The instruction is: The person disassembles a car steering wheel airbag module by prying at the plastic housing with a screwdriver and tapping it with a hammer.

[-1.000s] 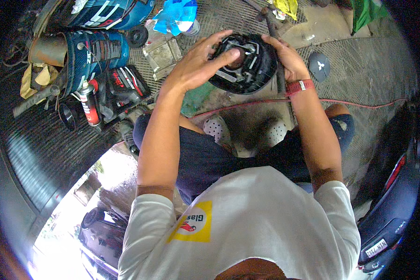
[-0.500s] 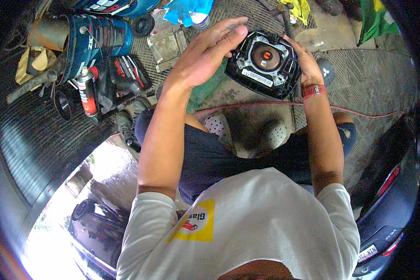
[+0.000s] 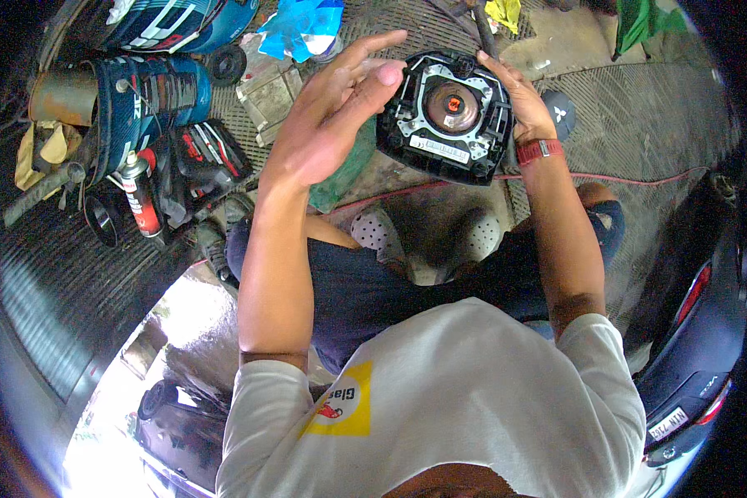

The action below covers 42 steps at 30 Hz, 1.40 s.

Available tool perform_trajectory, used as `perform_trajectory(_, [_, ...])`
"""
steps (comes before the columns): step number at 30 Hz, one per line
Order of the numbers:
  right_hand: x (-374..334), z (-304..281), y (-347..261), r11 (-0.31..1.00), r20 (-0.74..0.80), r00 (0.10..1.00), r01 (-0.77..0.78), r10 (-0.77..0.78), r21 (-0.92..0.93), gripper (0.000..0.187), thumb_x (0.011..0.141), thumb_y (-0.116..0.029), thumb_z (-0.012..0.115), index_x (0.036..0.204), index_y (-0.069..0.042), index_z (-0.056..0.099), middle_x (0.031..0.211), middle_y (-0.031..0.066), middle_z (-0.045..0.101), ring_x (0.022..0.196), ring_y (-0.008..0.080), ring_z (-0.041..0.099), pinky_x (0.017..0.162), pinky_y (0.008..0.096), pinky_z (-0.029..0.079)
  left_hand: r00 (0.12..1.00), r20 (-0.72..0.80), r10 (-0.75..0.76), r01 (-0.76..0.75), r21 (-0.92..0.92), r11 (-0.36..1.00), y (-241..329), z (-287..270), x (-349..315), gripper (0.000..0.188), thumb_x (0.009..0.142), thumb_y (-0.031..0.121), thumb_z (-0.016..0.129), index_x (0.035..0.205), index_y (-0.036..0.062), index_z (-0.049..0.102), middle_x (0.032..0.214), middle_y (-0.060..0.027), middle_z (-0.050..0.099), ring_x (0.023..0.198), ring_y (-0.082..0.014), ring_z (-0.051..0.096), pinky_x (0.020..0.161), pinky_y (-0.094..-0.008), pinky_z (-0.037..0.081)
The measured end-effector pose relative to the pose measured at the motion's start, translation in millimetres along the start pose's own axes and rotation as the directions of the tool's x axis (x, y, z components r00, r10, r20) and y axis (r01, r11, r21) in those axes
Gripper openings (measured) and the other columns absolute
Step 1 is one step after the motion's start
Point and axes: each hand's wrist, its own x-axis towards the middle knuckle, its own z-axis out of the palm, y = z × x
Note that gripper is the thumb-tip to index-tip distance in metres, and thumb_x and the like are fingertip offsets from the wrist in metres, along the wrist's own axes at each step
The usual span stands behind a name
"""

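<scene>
Swung clear since a sec ago: L hand (image 3: 328, 116), thumb off the face of the black module (image 3: 446, 116), brown disc (image 3: 446, 114) at its centre now fully bared. R hand (image 3: 524, 104): closed on module's R edge, fingers along the rim, doing all the visible holding. L hand: fingers spread, thumb tip right by the upper L corner; can't tell re: contact. Module: held up over the floor, btwn both hands, beyond the knees, back side to the head cam, slightly tilted.

Step in hand, by the look: steadying module mostly one-handed w/ its back exposed. For any further turn, prob. calls for L fingers on the L rim & a firm R grip.

Writing, nearest first: white label (image 3: 438, 150) along module's near side, print too small to read. Orange spot (image 3: 454, 104) on the disc, dark mark unclear. Just past the red watch (image 3: 539, 151), dark round cover (image 3: 559, 114) w/ pale emblem. On the white shirt (image 3: 473, 390), yellow square (image 3: 342, 400) w/ bold dark lettering & red figure. Farther L: blue drum (image 3: 153, 95) w/ white lettering, red-black spray can (image 3: 141, 199) w/ pale print, dark bottle (image 3: 212, 158) w/ red-white label. Far R, dark car (image 3: 693, 365) w/ white plate (image 3: 668, 423), dark characters.
</scene>
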Motion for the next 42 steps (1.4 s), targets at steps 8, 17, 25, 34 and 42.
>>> perform_trajectory(8, [4.8,-4.0,5.5,0.998,-0.005,1.000,0.028,-0.028,-0.053,0.097,0.092,-0.042,0.086,0.155,0.012,0.036,0.143,0.0188,0.064,0.120,0.0195,0.070,0.098,0.0312,0.059,0.998,0.023,0.062,-0.061,-0.049,0.997,-1.9,-1.2,0.4,0.066,0.106,0.052,0.063,0.156,0.0096,0.055,0.139,-0.0235,0.068,0.127,-0.0272,0.066,0.106,-0.0407,0.051])
perform_trajectory(17, [6.4,-1.3,11.6,0.997,-0.043,0.999,0.015,-0.018,-0.079,0.074,0.094,-0.040,0.084,0.146,0.004,0.055,0.131,0.0125,0.073,0.115,0.0160,0.072,0.095,0.0315,0.060,0.998,0.028,0.056,-0.056,-0.005,0.998,3.3,0.7,0.0,0.070,0.104,0.054,0.065,0.156,0.0080,0.055,0.139,-0.0226,0.068,0.123,-0.0261,0.066,0.104,-0.0394,0.052])
perform_trajectory(25, [15.6,-5.6,19.9,0.994,0.005,0.999,0.038,-0.037,-0.103,0.095,0.093,-0.043,0.085,0.152,0.017,0.040,0.140,0.0220,0.066,0.122,0.0211,0.069,0.103,0.0318,0.057,1.000,-0.005,0.009,-0.008,0.100,0.995,8.0,9.5,1.0,0.089,0.099,0.070,0.053,0.158,0.0030,0.052,0.140,-0.0183,0.069,0.114,-0.0247,0.065,0.098,-0.0372,0.050])
perform_trajectory(34, [-3.7,10.8,-2.6,0.999,0.082,0.997,0.009,-0.005,-0.048,0.111,0.091,-0.038,0.088,0.160,0.020,0.022,0.148,0.0285,0.058,0.124,0.0238,0.070,0.096,0.0350,0.063,0.999,-0.001,0.049,-0.049,0.088,0.995,7.0,9.3,0.7,0.101,0.094,0.079,0.055,0.158,0.0003,0.051,0.141,-0.0182,0.067,0.111,-0.0226,0.063,0.097,-0.0359,0.049])
perform_trajectory(42, [20.2,-10.2,18.3,0.996,-0.027,0.997,0.068,-0.069,-0.049,0.114,0.092,-0.042,0.086,0.162,0.019,0.019,0.150,0.0273,0.057,0.126,0.0224,0.068,0.098,0.0340,0.062,0.989,0.020,0.147,-0.148,0.022,0.989,-0.4,6.0,0.0,0.077,0.099,0.053,0.068,0.154,0.0010,0.055,0.135,-0.0248,0.069,0.111,-0.0268,0.068,0.099,-0.0405,0.053])
